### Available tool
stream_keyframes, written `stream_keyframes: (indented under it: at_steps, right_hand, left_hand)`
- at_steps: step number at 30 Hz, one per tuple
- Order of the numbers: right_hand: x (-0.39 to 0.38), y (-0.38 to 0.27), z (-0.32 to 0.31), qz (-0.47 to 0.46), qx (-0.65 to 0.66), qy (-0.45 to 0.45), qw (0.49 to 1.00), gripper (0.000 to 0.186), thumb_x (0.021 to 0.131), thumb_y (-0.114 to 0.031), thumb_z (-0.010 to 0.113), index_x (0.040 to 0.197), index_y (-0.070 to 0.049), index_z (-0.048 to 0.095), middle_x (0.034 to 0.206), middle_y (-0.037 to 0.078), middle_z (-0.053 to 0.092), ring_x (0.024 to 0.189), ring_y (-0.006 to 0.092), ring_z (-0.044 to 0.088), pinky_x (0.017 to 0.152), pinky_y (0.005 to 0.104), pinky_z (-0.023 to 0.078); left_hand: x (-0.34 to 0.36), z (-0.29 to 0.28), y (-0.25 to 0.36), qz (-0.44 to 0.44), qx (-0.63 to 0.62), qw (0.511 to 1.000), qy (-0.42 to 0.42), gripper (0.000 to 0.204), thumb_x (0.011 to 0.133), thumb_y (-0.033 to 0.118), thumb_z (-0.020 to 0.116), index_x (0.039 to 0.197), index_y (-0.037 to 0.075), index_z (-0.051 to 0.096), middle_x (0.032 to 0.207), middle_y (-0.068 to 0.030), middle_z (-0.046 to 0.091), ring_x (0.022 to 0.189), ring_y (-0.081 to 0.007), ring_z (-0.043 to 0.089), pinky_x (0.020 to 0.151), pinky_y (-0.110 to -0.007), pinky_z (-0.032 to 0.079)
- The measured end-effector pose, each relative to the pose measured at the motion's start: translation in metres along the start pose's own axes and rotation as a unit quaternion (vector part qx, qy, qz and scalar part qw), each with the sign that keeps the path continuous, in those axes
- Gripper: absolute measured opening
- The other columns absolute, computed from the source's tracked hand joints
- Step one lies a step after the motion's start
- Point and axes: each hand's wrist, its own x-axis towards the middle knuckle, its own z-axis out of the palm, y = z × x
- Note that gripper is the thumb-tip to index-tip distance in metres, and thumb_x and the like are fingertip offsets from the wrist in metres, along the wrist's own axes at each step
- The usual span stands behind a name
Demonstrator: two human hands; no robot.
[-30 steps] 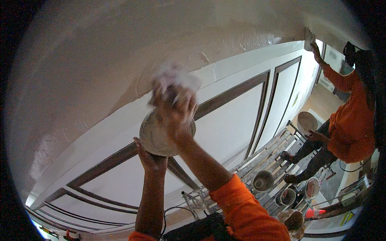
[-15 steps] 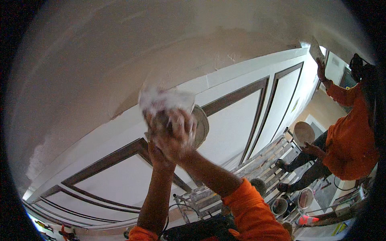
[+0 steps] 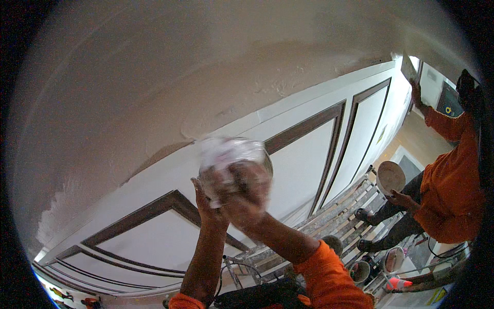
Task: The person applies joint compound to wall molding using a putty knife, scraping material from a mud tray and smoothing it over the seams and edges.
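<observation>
Both my arms reach up in orange sleeves, with the hands close together before the wall. My left hand (image 3: pixel 208 206) supports a round bowl (image 3: pixel 269 164) from below. Only part of the bowl's rim shows; most of that hand's fingers are hidden. Over the bowl, my right hand (image 3: pixel 249 190) is closed on a blurred whitish thing (image 3: pixel 226 149), shiny and crumpled-looking like plastic film. Motion smears it too much to name. Above them spreads the patchy plastered ceiling (image 3: pixel 216 77), with rough white smears along its lower edge.
At the right a co-worker in orange (image 3: pixel 450 175) holds a bowl (image 3: pixel 391 178) and raises a flat blade (image 3: pixel 409 67) to the ceiling. Below lies a slatted platform (image 3: pixel 329 221), with buckets (image 3: pixel 359 270) and an orange cone (image 3: pixel 399 283). White wall panels (image 3: pixel 303 159) have dark trim.
My hands, the bowl and the whitish thing have shifted slightly right and down in view. The right hand is more blurred. The co-worker's bowl and raised hand have moved slightly.
</observation>
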Motion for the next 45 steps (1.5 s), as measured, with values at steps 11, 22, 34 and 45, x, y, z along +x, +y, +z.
stream_keyframes:
  at_steps: [11, 22, 34, 45]
  right_hand:
    - [0.004, 0.007, -0.024, -0.125, -0.317, -0.058, 0.938, 0.031, 0.077, -0.027, 0.069, 0.100, -0.008, 0.060, 0.106, 0.012, 0.057, 0.100, 0.0281, 0.053, 0.083, 0.0457, 0.042]
    - [0.119, 0.072, -0.097, -0.278, -0.456, 0.113, 0.838, 0.050, 0.074, -0.014, 0.068, 0.120, -0.007, 0.048, 0.111, 0.012, 0.053, 0.103, 0.0315, 0.050, 0.086, 0.0472, 0.039]
    - [0.155, 0.023, -0.122, -0.183, -0.490, 0.093, 0.848, 0.056, 0.067, 0.001, 0.054, 0.122, -0.008, 0.055, 0.108, 0.017, 0.051, 0.102, 0.0316, 0.047, 0.088, 0.0389, 0.039]
    - [0.152, 0.035, -0.179, -0.236, -0.423, 0.177, 0.857, 0.032, 0.085, -0.005, 0.049, 0.116, -0.002, 0.057, 0.104, 0.017, 0.056, 0.098, 0.0304, 0.052, 0.088, 0.0419, 0.042]
  left_hand:
    - [0.004, 0.072, -0.019, 0.010, 0.118, 0.990, 0.083, 0.073, 0.088, 0.061, 0.037, 0.136, 0.006, 0.032, 0.137, -0.0133, 0.037, 0.128, -0.0301, 0.034, 0.105, -0.048, 0.029]
    - [0.067, 0.090, -0.070, 0.005, 0.086, 0.996, 0.006, 0.075, 0.086, 0.061, 0.041, 0.139, 0.010, 0.029, 0.141, -0.0110, 0.033, 0.130, -0.0301, 0.032, 0.107, -0.051, 0.025]
    - [0.086, 0.109, -0.107, -0.061, 0.053, 0.995, 0.061, 0.075, 0.086, 0.062, 0.041, 0.136, 0.007, 0.031, 0.137, -0.0119, 0.037, 0.125, -0.0275, 0.038, 0.102, -0.044, 0.035]
    - [0.073, 0.097, -0.115, -0.051, 0.129, 0.990, 0.011, 0.071, 0.087, 0.058, 0.044, 0.136, 0.008, 0.032, 0.137, -0.0125, 0.037, 0.123, -0.0277, 0.040, 0.101, -0.047, 0.036]
